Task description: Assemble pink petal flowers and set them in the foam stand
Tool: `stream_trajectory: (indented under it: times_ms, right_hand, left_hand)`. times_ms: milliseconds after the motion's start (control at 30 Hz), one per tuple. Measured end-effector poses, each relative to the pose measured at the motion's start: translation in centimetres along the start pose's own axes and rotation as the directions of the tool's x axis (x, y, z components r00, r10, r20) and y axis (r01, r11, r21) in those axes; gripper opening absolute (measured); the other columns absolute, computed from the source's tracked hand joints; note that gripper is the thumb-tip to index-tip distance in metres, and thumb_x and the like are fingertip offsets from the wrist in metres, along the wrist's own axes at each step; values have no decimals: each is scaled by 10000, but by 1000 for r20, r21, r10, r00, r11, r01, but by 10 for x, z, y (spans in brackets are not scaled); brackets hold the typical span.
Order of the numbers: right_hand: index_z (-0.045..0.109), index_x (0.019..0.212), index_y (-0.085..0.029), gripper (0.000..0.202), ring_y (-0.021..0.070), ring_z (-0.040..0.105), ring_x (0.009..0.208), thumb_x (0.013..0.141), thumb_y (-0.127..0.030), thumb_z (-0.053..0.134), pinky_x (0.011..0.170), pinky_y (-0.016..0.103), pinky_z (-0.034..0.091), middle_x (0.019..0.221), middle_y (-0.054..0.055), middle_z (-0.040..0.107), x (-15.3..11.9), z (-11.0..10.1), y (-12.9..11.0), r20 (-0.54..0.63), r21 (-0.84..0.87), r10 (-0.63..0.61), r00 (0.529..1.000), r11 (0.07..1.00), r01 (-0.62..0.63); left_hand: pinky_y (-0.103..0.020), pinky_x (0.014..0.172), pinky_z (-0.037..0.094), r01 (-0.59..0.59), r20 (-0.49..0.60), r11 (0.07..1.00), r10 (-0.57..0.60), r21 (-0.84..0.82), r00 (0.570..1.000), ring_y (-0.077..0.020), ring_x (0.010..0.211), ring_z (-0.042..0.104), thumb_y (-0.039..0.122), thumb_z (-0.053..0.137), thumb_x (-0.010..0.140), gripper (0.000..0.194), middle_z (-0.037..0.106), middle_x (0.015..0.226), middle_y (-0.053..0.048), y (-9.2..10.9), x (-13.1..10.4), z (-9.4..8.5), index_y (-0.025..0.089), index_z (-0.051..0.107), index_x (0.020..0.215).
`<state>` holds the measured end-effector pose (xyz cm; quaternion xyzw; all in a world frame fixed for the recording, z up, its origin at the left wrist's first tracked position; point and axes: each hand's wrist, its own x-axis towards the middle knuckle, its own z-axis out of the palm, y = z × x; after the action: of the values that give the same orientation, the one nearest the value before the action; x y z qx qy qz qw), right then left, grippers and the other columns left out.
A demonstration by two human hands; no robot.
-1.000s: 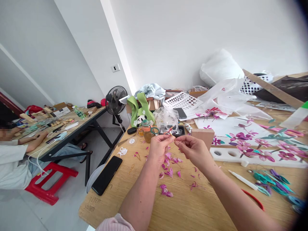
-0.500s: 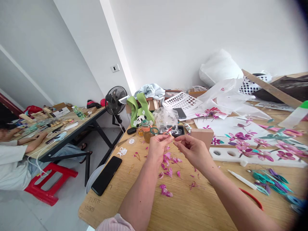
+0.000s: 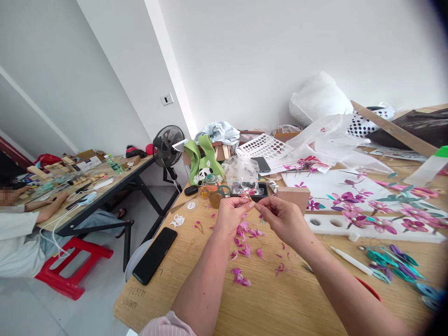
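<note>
Watching remotely through the head camera, I see the left hand (image 3: 231,215) pinching a small pinkish piece (image 3: 249,193) above the pink petals (image 3: 244,229) on the wooden table (image 3: 259,308), the right hand (image 3: 280,215) just beside it, its grip something I cannot tell.

The right forearm (image 3: 339,289) is shifting, covering more of a red handle (image 3: 368,287) and baring a dark tip (image 3: 308,268), while the held piece (image 3: 249,198) is turning between the fingers (image 3: 269,203).
</note>
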<state>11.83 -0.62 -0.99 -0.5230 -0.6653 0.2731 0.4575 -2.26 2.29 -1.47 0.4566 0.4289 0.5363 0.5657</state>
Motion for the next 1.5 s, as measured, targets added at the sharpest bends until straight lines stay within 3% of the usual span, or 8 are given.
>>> stream_trajectory:
  times_ms: [133, 267, 500, 700, 967, 1133, 1267, 1500]
  right_hand:
    - [606, 738, -185, 227, 111, 426, 442, 811, -392, 548, 442, 246, 306, 558, 2, 564, 1, -1, -2, 26, 40, 36, 999, 999, -37]
    - [571, 734, -179, 259, 95, 428, 406, 786, -433, 588, 408, 233, 296, 539, -18, 530, 3, 1, 1, 96, 233, 119, 988, 962, -139]
    - [554, 702, -161, 344, 32, 324, 343, 704, -477, 692, 363, 196, 186, 487, -61, 468, 4, 4, 4, 219, 603, 185, 958, 747, -282]
    - [551, 675, -153, 374, 17, 304, 323, 612, -442, 781, 358, 191, 133, 456, -71, 458, 6, 6, 4, 286, 711, 261, 922, 587, -387]
    - [597, 743, -140, 373, 17, 320, 333, 695, -491, 714, 355, 186, 154, 474, -70, 450, 5, 5, 4, 273, 694, 223, 936, 628, -352]
    - [589, 728, -143, 365, 21, 329, 337, 689, -478, 727, 349, 182, 179, 473, -67, 460, 3, 8, 4, 243, 658, 217, 946, 679, -325]
    - [575, 701, -145, 366, 18, 324, 333, 676, -471, 739, 348, 180, 176, 464, -66, 464, 2, 9, 5, 231, 680, 224, 947, 659, -322]
    - [560, 674, -150, 342, 11, 312, 324, 670, -430, 756, 357, 184, 141, 453, -72, 452, 3, 10, 6, 240, 738, 225, 944, 590, -328]
  left_hand:
    - [-198, 460, 242, 2, 6, 1000, -2, -15, 1000, -30, 436, 327, 334, 815, 511, 262, 516, 498, 39, -1, 0, 0, 133, 710, 642]
    - [-202, 468, 248, 11, 26, 998, -9, -63, 1000, -34, 439, 324, 324, 824, 499, 255, 473, 456, 51, 0, -1, 1, 135, 706, 623]
    - [-207, 467, 235, -28, 64, 998, 33, -64, 997, -31, 439, 291, 352, 816, 522, 279, 440, 443, 56, 4, -4, 4, 121, 715, 642]
    - [-200, 462, 234, -50, 35, 996, 53, -80, 998, -25, 433, 297, 334, 811, 535, 264, 472, 465, 53, 0, -1, 3, 124, 704, 654]
    - [-194, 465, 280, -23, -23, 997, 22, -78, 1000, -34, 448, 372, 320, 819, 520, 269, 587, 545, 8, 3, -1, 1, 120, 711, 665]
    - [-197, 470, 299, -59, 0, 998, 59, -36, 998, -51, 465, 402, 327, 795, 568, 236, 569, 521, 14, -2, 1, 1, 131, 724, 678]
    - [-213, 530, 348, -100, 18, 995, 101, -30, 995, -81, 546, 477, 309, 791, 567, 201, 624, 596, -10, -2, 0, 3, 141, 732, 659]
    - [-200, 405, 164, -30, 40, 999, 31, -37, 999, -14, 399, 254, 391, 797, 552, 304, 523, 508, 34, 3, -3, 4, 134, 720, 696]
